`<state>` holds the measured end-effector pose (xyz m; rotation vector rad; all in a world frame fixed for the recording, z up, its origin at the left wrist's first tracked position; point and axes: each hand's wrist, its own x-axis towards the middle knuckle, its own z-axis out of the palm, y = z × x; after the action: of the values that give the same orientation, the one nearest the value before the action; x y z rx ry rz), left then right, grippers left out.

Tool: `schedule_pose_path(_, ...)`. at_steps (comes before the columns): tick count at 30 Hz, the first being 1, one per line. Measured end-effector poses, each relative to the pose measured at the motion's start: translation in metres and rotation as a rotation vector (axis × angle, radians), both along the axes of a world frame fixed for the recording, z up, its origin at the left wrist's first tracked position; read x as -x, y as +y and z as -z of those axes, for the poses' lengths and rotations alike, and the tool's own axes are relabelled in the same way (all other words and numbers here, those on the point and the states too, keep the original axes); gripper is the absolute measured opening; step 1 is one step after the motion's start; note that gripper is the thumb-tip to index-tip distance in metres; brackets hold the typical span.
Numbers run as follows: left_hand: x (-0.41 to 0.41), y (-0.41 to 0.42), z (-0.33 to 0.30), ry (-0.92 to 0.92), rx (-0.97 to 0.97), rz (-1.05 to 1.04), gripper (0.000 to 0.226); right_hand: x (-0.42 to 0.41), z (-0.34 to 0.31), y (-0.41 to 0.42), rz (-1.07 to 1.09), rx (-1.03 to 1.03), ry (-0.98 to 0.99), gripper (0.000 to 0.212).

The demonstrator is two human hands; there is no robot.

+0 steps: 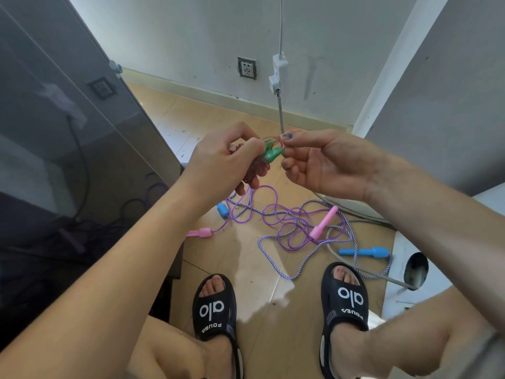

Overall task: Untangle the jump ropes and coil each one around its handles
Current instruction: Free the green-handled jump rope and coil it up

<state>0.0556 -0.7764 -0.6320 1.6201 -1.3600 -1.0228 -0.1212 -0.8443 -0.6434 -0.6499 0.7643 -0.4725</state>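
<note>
With the left hand (218,157) clenching the green-tipped handles (269,155), the right hand (322,162) pinching the thin cord (276,140) should wind snugly, turns side by side.

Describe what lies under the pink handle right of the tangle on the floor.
The pink handle lies across loops of the purple rope and the striped rope. How the strands cross directly beneath it is covered.

Glossy plastic green handle (273,154) – smooth translucent purple cord (276,212) – braided striped rope (306,262) – matt rubber slippers (214,307).
</note>
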Motion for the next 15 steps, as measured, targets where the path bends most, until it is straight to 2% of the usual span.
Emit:
schedule_pose_path(10, -0.001, 0.0, 0.003, -0.074, 0.03, -0.085, 0.01, -0.01, 0.003, 0.012, 0.159, -0.023, -0.013, 0.007)
schedule_pose_path(15, 0.0, -0.001, 0.004, -0.109, 0.041, -0.122, 0.01, -0.018, 0.002, 0.022, 0.213, 0.11, 0.023, 0.017)
